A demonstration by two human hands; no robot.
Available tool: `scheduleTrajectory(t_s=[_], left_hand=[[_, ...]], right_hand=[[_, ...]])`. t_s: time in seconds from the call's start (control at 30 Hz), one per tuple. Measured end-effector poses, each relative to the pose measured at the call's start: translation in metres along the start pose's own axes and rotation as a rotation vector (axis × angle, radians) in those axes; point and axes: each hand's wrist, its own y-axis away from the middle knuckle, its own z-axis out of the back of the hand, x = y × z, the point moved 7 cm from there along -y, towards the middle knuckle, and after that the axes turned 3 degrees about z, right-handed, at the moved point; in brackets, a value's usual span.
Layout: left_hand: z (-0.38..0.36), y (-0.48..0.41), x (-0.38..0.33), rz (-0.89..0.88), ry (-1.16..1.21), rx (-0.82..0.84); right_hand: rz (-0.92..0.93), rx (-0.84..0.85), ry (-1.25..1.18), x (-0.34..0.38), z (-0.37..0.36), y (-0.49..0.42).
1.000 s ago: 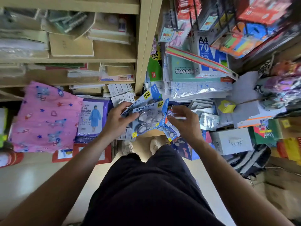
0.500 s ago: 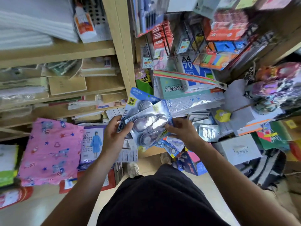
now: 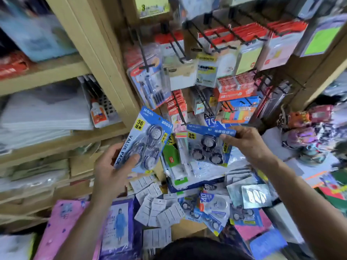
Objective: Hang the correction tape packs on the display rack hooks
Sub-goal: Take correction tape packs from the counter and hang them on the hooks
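- The left hand (image 3: 112, 171) holds the left pack (image 3: 144, 139) of correction tape by its lower edge, with the thumb over the front blister and the fingers behind. The pack leans with its top toward 1 o'clock. It seems parked aside as the one waiting its turn.
- The right hand (image 3: 246, 143) pinches the right pack (image 3: 208, 145) by the right end of its blue header card, at 2 o'clock of the pack.
- Held there, the right pack dangles nearly upright. The middle of the header, where a hang hole would sit, looks free of fingers. The hole itself is too blurred to make out.
- Both packs are in the air in front of the rack (image 3: 188, 42), near each other but apart. Neither is on a hook yet.
- A black wire hook (image 3: 179, 109) ends at about 11 o'clock of the right pack, just above it, with red-topped cards hanging on it. It looks like the nearest candidate, though I cannot tell which hook is meant.
- More loose packs (image 3: 216, 207) lie on the counter (image 3: 187, 230) at 6 o'clock of the right pack, so plenty of the job likely remains.
- The next step probably calls for lifting the header to a hook tip and sliding it back. The crowded goods leave little room, so a snag is possible.
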Motion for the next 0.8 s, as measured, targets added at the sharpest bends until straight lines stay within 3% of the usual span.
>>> scheduleTrajectory(t_s=[0.13, 0.3, 0.57, 0.8], left_hand=[[0.011, -0.027, -0.086, -0.232, -0.031, -0.037], [0.026, -0.049, -0.174, -0.47, 0.016, -0.082], [0.05, -0.079, -0.298, -0.806, 0.009, -0.145], [0.053, -0.096, -0.384, -0.977, -0.026, -0.162]], right_hand=[[0.215, -0.041, 0.12, 0.078, 0.01, -0.028], [0.425, -0.073, 0.058, 0.152, 0.02, -0.046], [0.622, -0.12, -0.17, 0.261, 0.036, -0.062], [0.708, -0.157, -0.27, 0.347, 0.047, -0.068]])
